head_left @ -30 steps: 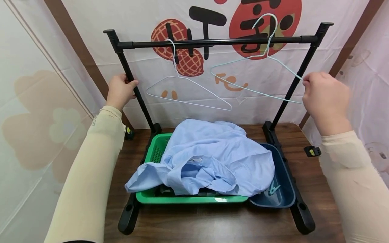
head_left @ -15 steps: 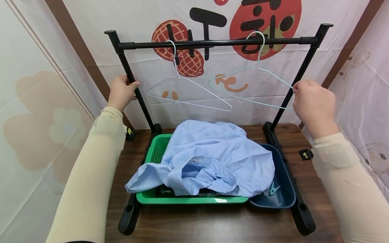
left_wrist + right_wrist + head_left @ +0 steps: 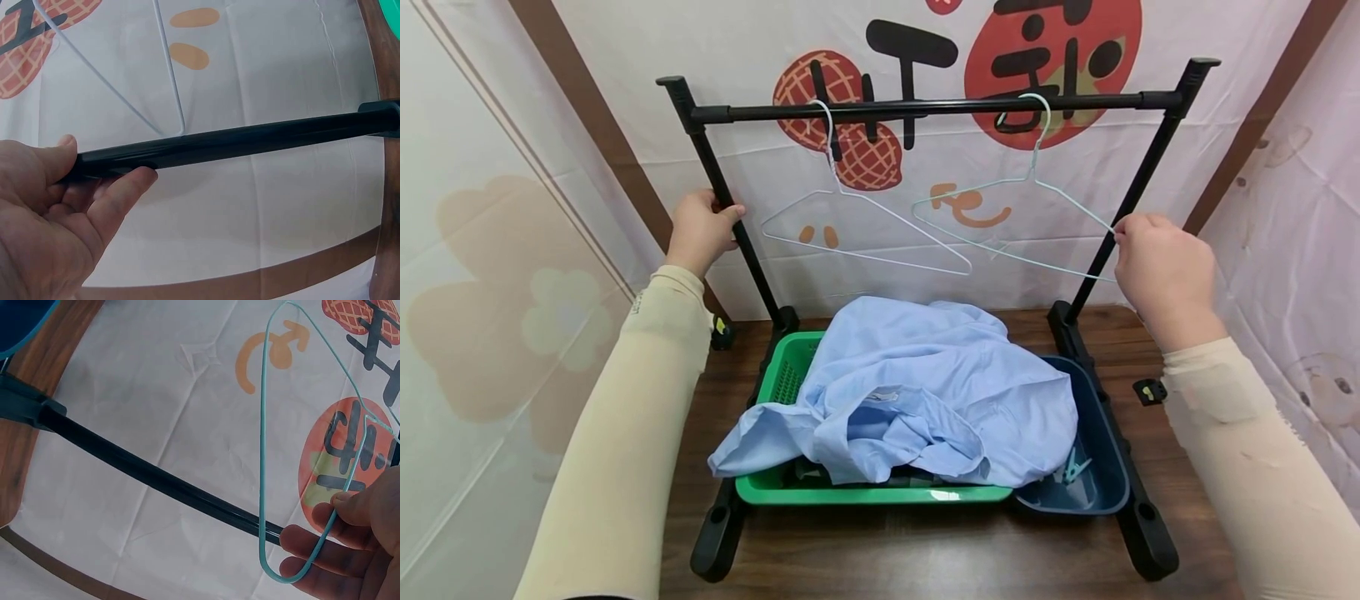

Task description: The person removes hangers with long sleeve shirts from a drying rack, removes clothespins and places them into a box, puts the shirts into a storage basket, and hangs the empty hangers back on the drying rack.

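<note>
My left hand [image 3: 700,229] holds the left upright [image 3: 752,258] of a black clothes rack, with thumb and fingers around it. The left wrist view shows the same grip on the black tube [image 3: 250,142]. On the right, my right hand [image 3: 1167,271] pinches the right end of a teal wire clothes hanger [image 3: 263,456] between thumb and fingers. Its hook curves over the rack's top rail [image 3: 925,107]. A white wire hanger [image 3: 832,158] hangs by its hook farther left on that rail. In the right wrist view, the right upright [image 3: 150,475] passes behind the hanger.
A light blue shirt [image 3: 910,358] lies heaped over a green basket [image 3: 872,495]. Beside it stands a dark blue bin [image 3: 1116,475] holding a teal clothespin [image 3: 1075,468]. The rack's feet [image 3: 1150,542] rest on the wooden table, with a printed cloth behind.
My right hand has moved left and down with the teal hanger. Its hook, above the rail earlier, has come down over the rail. My left hand stays on the upright.
</note>
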Demonstrator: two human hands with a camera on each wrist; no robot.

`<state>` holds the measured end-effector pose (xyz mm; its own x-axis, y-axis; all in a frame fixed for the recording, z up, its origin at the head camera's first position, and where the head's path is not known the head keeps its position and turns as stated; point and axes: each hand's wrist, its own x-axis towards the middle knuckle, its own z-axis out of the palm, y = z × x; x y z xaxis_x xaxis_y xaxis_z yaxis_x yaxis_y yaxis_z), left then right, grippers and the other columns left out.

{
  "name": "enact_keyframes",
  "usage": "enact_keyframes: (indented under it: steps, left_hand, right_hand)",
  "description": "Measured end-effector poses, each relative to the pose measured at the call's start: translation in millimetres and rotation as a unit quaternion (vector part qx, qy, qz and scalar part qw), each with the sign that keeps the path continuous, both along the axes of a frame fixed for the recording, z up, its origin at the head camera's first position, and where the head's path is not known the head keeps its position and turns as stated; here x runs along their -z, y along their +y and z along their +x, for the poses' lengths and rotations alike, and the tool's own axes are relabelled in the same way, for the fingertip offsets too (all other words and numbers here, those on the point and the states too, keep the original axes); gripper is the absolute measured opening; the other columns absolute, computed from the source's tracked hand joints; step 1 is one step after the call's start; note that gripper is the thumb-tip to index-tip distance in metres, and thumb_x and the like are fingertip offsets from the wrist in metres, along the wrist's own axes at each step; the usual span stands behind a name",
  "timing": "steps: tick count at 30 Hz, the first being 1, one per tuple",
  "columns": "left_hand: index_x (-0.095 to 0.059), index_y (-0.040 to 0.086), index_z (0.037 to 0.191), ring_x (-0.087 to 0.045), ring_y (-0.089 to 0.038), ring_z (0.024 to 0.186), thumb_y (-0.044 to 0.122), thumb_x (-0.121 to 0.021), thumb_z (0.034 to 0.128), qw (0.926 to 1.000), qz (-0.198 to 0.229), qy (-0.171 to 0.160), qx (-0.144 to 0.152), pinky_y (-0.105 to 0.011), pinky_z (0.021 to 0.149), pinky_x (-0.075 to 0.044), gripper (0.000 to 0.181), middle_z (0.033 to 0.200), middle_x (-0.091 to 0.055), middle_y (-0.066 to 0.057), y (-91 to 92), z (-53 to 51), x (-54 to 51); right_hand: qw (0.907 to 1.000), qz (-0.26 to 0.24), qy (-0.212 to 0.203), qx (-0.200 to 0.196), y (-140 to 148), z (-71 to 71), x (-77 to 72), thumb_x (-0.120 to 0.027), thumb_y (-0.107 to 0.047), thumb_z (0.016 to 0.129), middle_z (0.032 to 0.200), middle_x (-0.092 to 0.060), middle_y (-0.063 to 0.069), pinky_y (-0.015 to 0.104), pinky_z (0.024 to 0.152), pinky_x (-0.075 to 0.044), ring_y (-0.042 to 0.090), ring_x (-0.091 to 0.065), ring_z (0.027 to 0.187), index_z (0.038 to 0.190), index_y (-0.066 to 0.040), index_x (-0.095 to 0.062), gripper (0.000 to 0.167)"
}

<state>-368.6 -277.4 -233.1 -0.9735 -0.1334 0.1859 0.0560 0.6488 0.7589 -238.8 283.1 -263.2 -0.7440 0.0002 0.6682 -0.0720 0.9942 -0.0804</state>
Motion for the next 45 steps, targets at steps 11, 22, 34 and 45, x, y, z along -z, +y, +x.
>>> enact_keyframes:
  steps: [11, 22, 34, 45]
  left_hand:
    - [-0.056, 0.001, 0.133, -0.06, -0.028, 0.114, 0.035, -0.057, 0.1054, 0.9999, 0.011, -0.007, -0.001, -0.036, 0.088, -0.06, 0.044, 0.117, -0.057, -0.008, -0.9, -0.6, 1.3]
    - [-0.057, 0.003, 0.132, -0.059, -0.026, 0.116, 0.034, -0.06, 0.1041, 0.9993, 0.032, -0.02, -0.006, -0.041, 0.092, -0.058, 0.042, 0.116, -0.056, -0.006, -0.6, -0.8, 0.9]
    - [-0.059, 0.003, 0.131, -0.061, -0.026, 0.113, 0.034, -0.06, 0.1039, 0.9995, 0.031, -0.009, -0.001, -0.039, 0.09, -0.059, 0.042, 0.115, -0.058, -0.006, -0.8, -1.4, 7.7]
    - [-0.059, 0.005, 0.133, -0.06, -0.027, 0.118, 0.037, -0.059, 0.1036, 0.9992, 0.037, -0.017, 0.002, -0.035, 0.089, -0.059, 0.043, 0.118, -0.057, -0.005, -4.0, -2.8, 12.2]
  right_hand:
    - [0.9995, -0.018, 0.019, -0.02, 1.6, -3.1, 4.8, -0.053, -0.017, 0.103, 0.106, -0.071, 0.027, 0.063, 0.058, -0.048, 0.05, -0.065, 0.076, 0.109, 0.001, -0.071, 0.026]
    - [0.997, -0.015, 0.062, -0.044, -1.7, 3.6, 0.9, -0.055, -0.017, 0.102, 0.1, -0.072, 0.024, 0.059, 0.055, -0.049, 0.043, -0.064, 0.072, 0.112, -0.001, -0.071, 0.025]
    - [0.986, -0.047, 0.149, -0.059, -6.4, 30.0, 6.1, -0.056, -0.019, 0.103, 0.097, -0.071, 0.023, 0.05, 0.054, -0.041, 0.039, -0.064, 0.077, 0.113, 0.002, -0.072, 0.029]
    - [0.9769, -0.125, 0.147, -0.093, -18.3, 61.2, 25.5, -0.061, -0.02, 0.101, 0.098, -0.071, 0.02, 0.016, 0.069, -0.038, 0.032, -0.064, 0.082, 0.112, 0.0, -0.074, 0.026]
